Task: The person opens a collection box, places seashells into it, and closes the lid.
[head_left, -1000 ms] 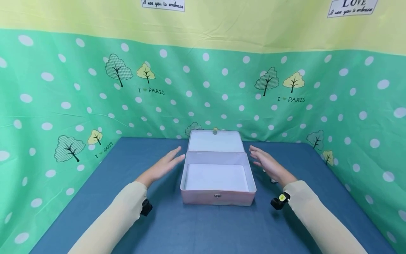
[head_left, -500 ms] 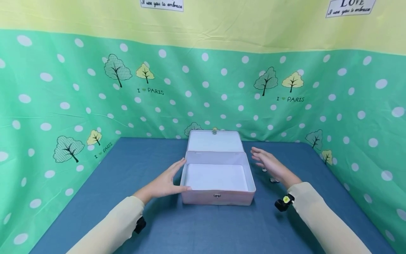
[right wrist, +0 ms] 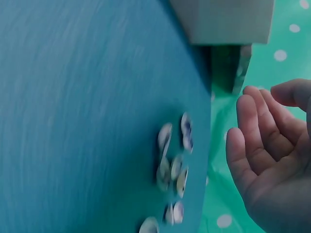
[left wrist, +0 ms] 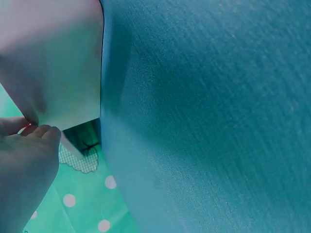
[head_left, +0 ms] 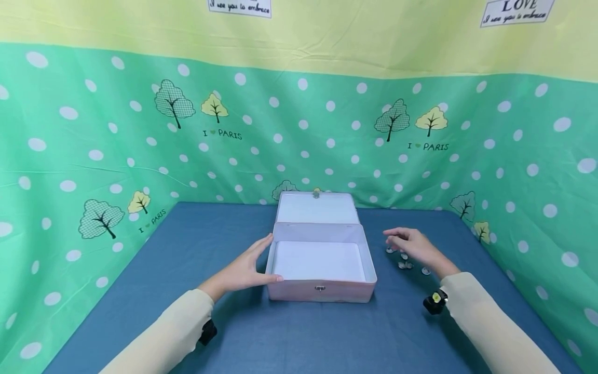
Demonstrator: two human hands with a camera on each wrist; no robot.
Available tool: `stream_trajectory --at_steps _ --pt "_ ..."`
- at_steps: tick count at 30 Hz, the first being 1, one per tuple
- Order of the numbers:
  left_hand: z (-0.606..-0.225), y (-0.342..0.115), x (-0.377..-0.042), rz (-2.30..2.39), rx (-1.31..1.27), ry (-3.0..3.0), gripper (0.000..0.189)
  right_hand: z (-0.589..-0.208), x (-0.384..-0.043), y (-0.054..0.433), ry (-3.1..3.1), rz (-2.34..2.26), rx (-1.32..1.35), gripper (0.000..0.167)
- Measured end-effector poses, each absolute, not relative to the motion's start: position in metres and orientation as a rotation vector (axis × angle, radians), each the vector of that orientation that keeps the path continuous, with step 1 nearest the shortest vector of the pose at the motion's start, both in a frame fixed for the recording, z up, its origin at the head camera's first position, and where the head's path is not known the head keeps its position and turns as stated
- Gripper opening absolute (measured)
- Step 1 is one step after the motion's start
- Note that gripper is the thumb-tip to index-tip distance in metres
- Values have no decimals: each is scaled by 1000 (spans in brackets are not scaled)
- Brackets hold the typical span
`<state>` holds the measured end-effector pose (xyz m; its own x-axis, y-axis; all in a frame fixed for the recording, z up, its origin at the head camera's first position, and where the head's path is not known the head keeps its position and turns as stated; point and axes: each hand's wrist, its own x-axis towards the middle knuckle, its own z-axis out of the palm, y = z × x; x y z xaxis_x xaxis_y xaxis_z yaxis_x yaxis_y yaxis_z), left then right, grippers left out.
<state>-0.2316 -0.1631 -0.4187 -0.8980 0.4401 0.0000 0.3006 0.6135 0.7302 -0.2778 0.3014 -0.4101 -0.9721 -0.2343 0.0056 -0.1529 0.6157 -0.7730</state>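
A pale pink rectangular box (head_left: 321,291) stands on the blue cloth with its lid (head_left: 317,208) tipped back and a bare white floor. My left hand (head_left: 240,270) rests against its left side, fingers stretched along the wall and thumb over the front-left corner of the rim. In the left wrist view, fingertips (left wrist: 51,132) meet the top edge of the wall. To the right of the box, my right hand (head_left: 418,249) hovers with nothing in it, fingers slightly bent and thumb near the index finger. Below it lie several small pale rounded pieces (head_left: 405,265) with dark patches, blurred in the right wrist view.
A blue cloth (head_left: 317,337) covers the table. Behind it and at both sides hangs a green and yellow curtain (head_left: 299,130) with dots and trees. The box has a small metal clasp (head_left: 320,288) at the front.
My left hand has moved in and down from beside the box onto its left rim. My right hand has moved right and lower, away from the box, over the small pieces, its fingers now more bent.
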Motion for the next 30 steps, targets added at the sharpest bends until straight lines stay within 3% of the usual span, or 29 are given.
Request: stream_trajectory --at_steps 10,16,21,30 --pt "-422 -165 -234 1161 629 2657 112 -431 -288 338 2955 -988 -310 35" --pt "-422 -165 -232 1176 621 2650 112 -442 -289 353 2883 -917 -192 43" --pt "-424 -165 -232 1184 618 2649 112 -446 -288 358 2871 -898 -175 49" --pt "-425 -166 -231 1209 589 2622 111 -452 -292 356 2874 -904 -126 44"
